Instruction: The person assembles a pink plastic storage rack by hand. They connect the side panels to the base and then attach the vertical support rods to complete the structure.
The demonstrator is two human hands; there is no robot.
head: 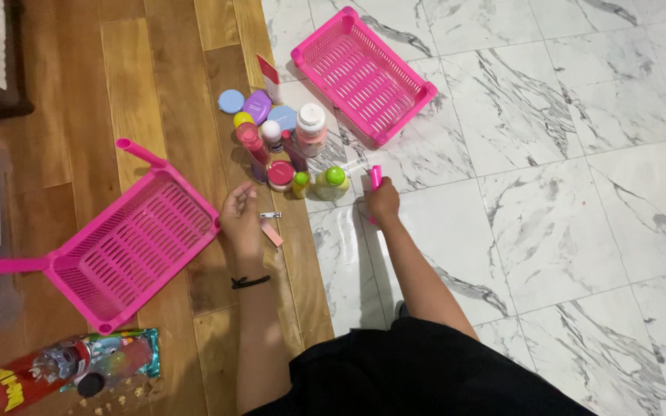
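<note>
My right hand is closed around a small pink stick-shaped item that points up from the fist, above the marble floor. My left hand rests with fingers apart on the wooden floor, holding nothing. Just right of it lie a small metal nail clipper and a pink flat piece. Beyond both hands stands a cluster of small bottles and jars, among them a white-capped peach bottle and a green-capped yellow bottle.
A pink slotted basket with legs lies tipped on the wood at left. A second pink basket sits on the marble at the back. A red tube can and a foil packet lie at lower left.
</note>
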